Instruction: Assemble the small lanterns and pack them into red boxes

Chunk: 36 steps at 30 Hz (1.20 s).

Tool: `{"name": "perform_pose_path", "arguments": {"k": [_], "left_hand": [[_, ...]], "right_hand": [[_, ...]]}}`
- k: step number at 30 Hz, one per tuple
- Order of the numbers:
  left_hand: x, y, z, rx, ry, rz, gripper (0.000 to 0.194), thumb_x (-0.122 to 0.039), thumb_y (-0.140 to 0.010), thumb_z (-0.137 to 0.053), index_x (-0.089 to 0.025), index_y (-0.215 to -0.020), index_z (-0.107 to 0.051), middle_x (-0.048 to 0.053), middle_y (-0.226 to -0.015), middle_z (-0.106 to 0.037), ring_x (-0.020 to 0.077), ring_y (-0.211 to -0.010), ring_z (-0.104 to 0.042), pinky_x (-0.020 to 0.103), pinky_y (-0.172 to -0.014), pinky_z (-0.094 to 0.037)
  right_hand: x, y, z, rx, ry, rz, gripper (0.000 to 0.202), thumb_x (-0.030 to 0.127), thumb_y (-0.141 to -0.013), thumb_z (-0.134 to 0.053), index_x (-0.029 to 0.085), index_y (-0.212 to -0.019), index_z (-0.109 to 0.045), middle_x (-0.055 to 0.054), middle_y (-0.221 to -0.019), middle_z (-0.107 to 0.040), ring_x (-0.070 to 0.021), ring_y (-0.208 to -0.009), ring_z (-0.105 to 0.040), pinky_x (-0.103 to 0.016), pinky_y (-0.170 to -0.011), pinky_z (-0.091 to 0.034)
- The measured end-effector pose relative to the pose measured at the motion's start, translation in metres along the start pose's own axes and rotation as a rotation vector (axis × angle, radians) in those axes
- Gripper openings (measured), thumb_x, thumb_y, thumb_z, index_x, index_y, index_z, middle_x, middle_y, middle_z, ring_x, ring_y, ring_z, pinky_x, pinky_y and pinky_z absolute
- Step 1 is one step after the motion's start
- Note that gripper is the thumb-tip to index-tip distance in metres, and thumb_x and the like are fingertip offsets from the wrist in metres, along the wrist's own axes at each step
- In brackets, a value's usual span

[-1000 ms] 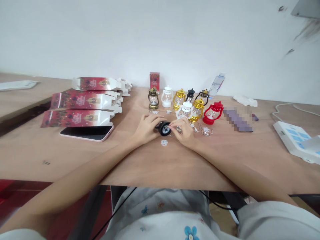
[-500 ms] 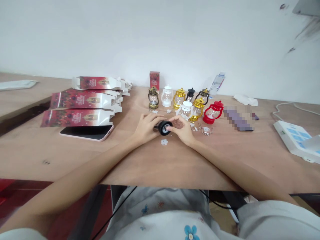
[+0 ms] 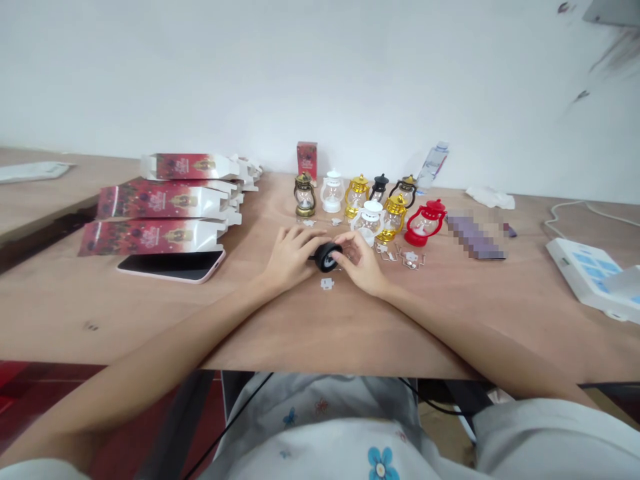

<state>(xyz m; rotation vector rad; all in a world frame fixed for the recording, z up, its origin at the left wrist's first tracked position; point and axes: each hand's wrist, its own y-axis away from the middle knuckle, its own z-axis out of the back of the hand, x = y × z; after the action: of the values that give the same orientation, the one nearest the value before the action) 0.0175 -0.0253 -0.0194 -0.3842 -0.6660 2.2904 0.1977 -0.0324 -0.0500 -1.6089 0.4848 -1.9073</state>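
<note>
Black mini lantern (image 3: 327, 257): on its side between both hands, mid-table, round base turned to the near side and slightly right. Most of body hidden by left hand.
Left hand (image 3: 293, 253): fingers bent over the lantern's left part, gripping it.
Right hand (image 3: 365, 267): thumb at the base, other fingers curled by its right rim. Can't tell if they pinch anything.
Flat grey-white cutout (image 3: 327, 284): on table, just near of the lantern, apart from both hands.
Loose bits (image 3: 413, 259): small pale pieces and bent wires, right of right hand, too small to sort.
Near lantern row: white lantern (image 3: 369, 220), gold lantern (image 3: 393, 219), red lantern (image 3: 425, 223), left to right, far of right hand.
Far lantern row: five more, left to right, starting at bronze lantern (image 3: 305, 197), ending at gold-capped black lantern (image 3: 405, 192).
Red box (image 3: 307, 160): upright, behind bronze lantern.
Plastic bottle (image 3: 433, 165): clear, tilted, far right of the rows.
Printed cartons (image 3: 161, 202): red and white, lying at left, end flaps out.
Phone (image 3: 165, 265): dark screen, pink edge, far part covered by nearest carton.
Purple item (image 3: 475, 237): right, pixelated.
White tissue (image 3: 490, 197): far right.
White power strip (image 3: 595, 270): right edge, blue patches on top.
Table (image 3: 300, 333): brown, carries the lot.
</note>
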Motion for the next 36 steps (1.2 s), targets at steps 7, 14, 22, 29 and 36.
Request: {"name": "perform_pose_path", "arguments": {"k": [7,14,22,29,36], "left_hand": [[0.009,-0.004,0.001,-0.103,0.131,0.149,0.033,-0.029,-0.078,-0.059,-0.023,-0.110,-0.058,0.005,-0.117,-0.063,0.0253,-0.107,-0.055,0.041,-0.088,-0.037],[0.021,-0.005,-0.001,-0.214,0.377,0.177,0.039,-0.024,-0.079,-0.055,-0.018,-0.117,-0.052,0.008,-0.124,-0.058,0.0228,-0.117,-0.052,0.039,-0.100,-0.042],[0.022,-0.004,-0.009,-0.197,0.454,0.199,0.042,-0.029,-0.081,-0.057,-0.017,-0.120,-0.051,0.011,-0.125,-0.058,0.0244,-0.119,-0.052,0.044,-0.103,-0.040],[0.029,-0.003,-0.017,-0.212,0.447,0.215,0.040,-0.028,-0.081,-0.058,-0.017,-0.119,-0.052,0.011,-0.121,-0.060,0.0249,-0.117,-0.054,0.044,-0.101,-0.043],[0.025,-0.004,-0.011,-0.198,0.450,0.200,0.041,-0.030,-0.081,-0.057,-0.016,-0.119,-0.051,0.010,-0.122,-0.059,0.0232,-0.116,-0.054,0.041,-0.101,-0.042]], "right_hand": [[-0.002,-0.003,0.011,-0.111,0.320,0.058,0.018,0.016,-0.082,-0.051,0.020,-0.099,-0.051,-0.007,-0.098,-0.058,-0.0196,-0.092,-0.056,-0.036,-0.083,-0.048],[-0.003,-0.001,0.013,0.073,0.703,0.005,0.024,0.008,-0.074,-0.055,0.022,-0.093,-0.058,-0.008,-0.093,-0.059,-0.0251,-0.092,-0.056,-0.043,-0.086,-0.045],[-0.004,0.001,0.010,0.058,0.745,0.079,0.017,0.012,-0.077,-0.054,0.023,-0.089,-0.058,-0.007,-0.086,-0.061,-0.0261,-0.092,-0.054,-0.042,-0.081,-0.045],[0.002,0.003,0.012,0.161,0.632,0.214,0.018,0.011,-0.079,-0.051,0.021,-0.093,-0.060,-0.008,-0.089,-0.062,-0.0235,-0.095,-0.055,-0.039,-0.083,-0.047],[0.018,0.011,0.017,0.503,0.537,0.422,0.016,0.022,-0.081,-0.058,0.021,-0.098,-0.057,-0.007,-0.102,-0.067,-0.0221,-0.096,-0.058,-0.039,-0.086,-0.047]]}}
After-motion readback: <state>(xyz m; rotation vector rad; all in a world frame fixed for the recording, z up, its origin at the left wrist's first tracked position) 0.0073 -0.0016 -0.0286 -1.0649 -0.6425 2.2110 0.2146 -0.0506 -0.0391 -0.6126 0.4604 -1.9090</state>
